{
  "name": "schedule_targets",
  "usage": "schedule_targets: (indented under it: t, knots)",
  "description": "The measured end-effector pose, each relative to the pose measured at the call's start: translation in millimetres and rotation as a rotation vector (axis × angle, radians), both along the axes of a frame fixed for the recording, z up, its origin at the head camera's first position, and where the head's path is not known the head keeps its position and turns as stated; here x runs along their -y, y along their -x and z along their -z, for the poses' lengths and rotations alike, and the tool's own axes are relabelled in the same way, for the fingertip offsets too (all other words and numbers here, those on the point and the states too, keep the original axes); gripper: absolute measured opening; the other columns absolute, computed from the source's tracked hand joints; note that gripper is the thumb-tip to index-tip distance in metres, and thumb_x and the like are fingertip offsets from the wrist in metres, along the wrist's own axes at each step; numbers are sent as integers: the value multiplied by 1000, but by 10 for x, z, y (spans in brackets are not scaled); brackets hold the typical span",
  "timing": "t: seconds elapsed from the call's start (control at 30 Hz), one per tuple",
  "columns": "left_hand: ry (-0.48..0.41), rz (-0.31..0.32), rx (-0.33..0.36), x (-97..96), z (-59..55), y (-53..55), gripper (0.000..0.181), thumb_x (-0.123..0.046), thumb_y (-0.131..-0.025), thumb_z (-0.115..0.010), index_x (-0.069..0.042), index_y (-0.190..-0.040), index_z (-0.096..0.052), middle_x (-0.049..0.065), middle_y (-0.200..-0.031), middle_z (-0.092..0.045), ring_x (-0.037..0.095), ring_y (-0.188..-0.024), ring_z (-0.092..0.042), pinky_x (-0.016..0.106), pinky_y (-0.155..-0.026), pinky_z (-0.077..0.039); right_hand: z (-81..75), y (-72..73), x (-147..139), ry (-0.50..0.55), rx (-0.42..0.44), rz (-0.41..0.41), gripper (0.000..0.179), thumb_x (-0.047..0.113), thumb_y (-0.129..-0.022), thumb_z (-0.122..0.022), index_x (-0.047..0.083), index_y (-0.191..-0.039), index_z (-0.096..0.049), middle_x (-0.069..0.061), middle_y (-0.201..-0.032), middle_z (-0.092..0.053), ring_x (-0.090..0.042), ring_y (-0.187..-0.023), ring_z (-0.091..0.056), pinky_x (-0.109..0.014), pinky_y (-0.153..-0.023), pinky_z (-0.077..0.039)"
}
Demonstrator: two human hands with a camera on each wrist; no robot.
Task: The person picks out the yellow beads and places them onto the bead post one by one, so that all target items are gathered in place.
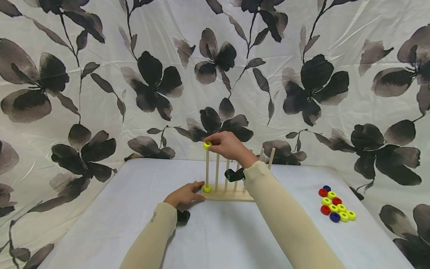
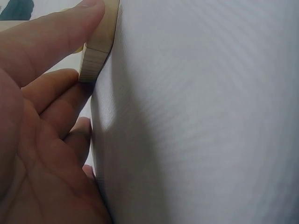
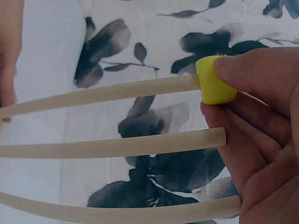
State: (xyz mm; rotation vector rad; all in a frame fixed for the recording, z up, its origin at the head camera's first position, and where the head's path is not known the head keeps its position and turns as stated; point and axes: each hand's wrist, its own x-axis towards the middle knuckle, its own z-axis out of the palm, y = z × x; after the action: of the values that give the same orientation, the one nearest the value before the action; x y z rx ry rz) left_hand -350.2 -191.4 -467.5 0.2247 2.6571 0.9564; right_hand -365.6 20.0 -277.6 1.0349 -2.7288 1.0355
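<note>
My right hand (image 1: 230, 145) pinches a yellow bead (image 3: 216, 80) between thumb and fingers. That bead sits at the top of the leftmost peg (image 3: 117, 93) of a wooden peg rack (image 1: 228, 196). Another yellow bead (image 1: 206, 189) lies at the foot of the same peg. At the rack's left end, my left hand (image 1: 184, 194) holds the base, thumb along the front side and fingers around the end. The left wrist view shows the thumb (image 2: 56, 37) against the base's corner (image 2: 100, 51). My right forearm hides part of the rack's right side.
To the right on the white-covered table (image 1: 134, 231) lies a loose group of red, yellow and blue beads (image 1: 333, 208). More upright pegs (image 1: 271, 158) stand along the rack, near my right wrist. A floral cloth (image 1: 154, 82) hangs behind the table.
</note>
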Motion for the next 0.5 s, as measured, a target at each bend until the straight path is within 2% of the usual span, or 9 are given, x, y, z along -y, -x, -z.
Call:
schedule_targets:
  t: [0.27,0.5]
  knots:
    - [7,-6,8,4,-12,-1,76,-44,-83,-72,-28,-149,-39,9,-159,-29,34,-149,-21,61,-117,-20,-32,4,20,-72,-16,8,32,19,-93,-63,13,-124,-67,-4,-121,-69,-16,-109,-66,-31,-92,-55]
    - [9,-5,9,1,-11,5,76,-44,-84,-72,-27,-150,-38,9,-159,-29,33,-149,-22,61,-117,-20,-32,11,13,-92,-12,13,31,21,-94,-64,14,-124,-67,-5,-122,-69,-17,-112,-65,-34,-94,-54]
